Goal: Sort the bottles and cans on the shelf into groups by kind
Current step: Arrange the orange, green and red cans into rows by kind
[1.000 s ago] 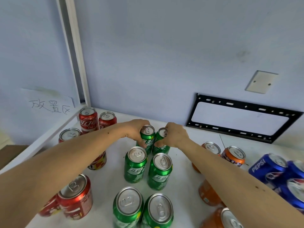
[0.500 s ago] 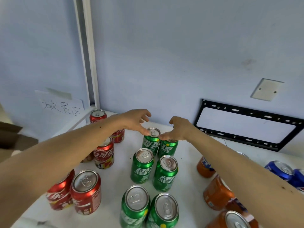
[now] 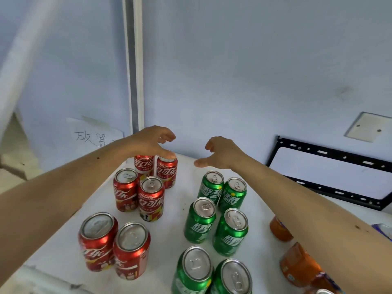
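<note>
Several green Sprite cans (image 3: pixel 230 231) stand upright in pairs at the middle of the white shelf (image 3: pixel 176 225). To their left, several red Coca-Cola cans (image 3: pixel 151 198) stand in pairs. Orange cans (image 3: pixel 298 267) show at the right, partly behind my right forearm. My left hand (image 3: pixel 153 142) hovers over the rearmost red cans with loosely curled fingers and holds nothing. My right hand (image 3: pixel 221 153) hangs above the rear green pair, fingers relaxed, also holding nothing.
A white upright post (image 3: pixel 133 66) rises behind the red cans, with a handwritten paper sign (image 3: pixel 91 134) to its left. A black metal bracket frame (image 3: pixel 331 172) leans against the blue back wall at the right. A blue can's edge (image 3: pixel 382 229) peeks in at far right.
Both hands have let go of the rear pair of green cans and lifted apart. The left hand moved left over the red cans. The view has shifted left.
</note>
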`<state>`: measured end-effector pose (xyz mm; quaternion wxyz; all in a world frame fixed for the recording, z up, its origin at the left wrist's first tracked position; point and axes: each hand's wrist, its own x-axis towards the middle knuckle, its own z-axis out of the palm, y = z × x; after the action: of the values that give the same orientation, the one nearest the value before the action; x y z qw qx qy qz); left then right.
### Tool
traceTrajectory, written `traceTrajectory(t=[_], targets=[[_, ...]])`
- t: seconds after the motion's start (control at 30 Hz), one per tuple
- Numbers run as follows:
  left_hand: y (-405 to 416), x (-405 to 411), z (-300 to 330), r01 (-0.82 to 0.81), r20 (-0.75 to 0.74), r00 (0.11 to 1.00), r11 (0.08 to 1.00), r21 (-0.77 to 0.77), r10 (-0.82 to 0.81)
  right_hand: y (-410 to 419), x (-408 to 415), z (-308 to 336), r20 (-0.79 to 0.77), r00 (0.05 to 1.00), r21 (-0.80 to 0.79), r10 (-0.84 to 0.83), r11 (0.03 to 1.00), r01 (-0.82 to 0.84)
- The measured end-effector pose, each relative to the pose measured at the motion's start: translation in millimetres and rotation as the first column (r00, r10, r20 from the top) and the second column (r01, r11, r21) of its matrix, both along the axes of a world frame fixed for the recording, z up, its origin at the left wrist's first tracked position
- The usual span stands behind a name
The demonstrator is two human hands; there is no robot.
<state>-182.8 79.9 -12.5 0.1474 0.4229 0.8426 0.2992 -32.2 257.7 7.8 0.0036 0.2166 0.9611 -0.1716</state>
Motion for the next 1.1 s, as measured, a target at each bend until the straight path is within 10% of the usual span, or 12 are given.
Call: traceTrajectory(t=[0.5,1.1], targets=[[-28,-79,-32,0.055,-0.192,0.973,0.941,-0.335,-0.125,-84,-64,-48,-0.058,0.991,-0.102,-0.118,0.988,0.111],[-20,-98,-44,0.197,-0.156,0.956,0.938,-0.285,-0.248,-85,-90,-68,-0.061,0.98,-0.113,-0.187,0.977,0.179]])
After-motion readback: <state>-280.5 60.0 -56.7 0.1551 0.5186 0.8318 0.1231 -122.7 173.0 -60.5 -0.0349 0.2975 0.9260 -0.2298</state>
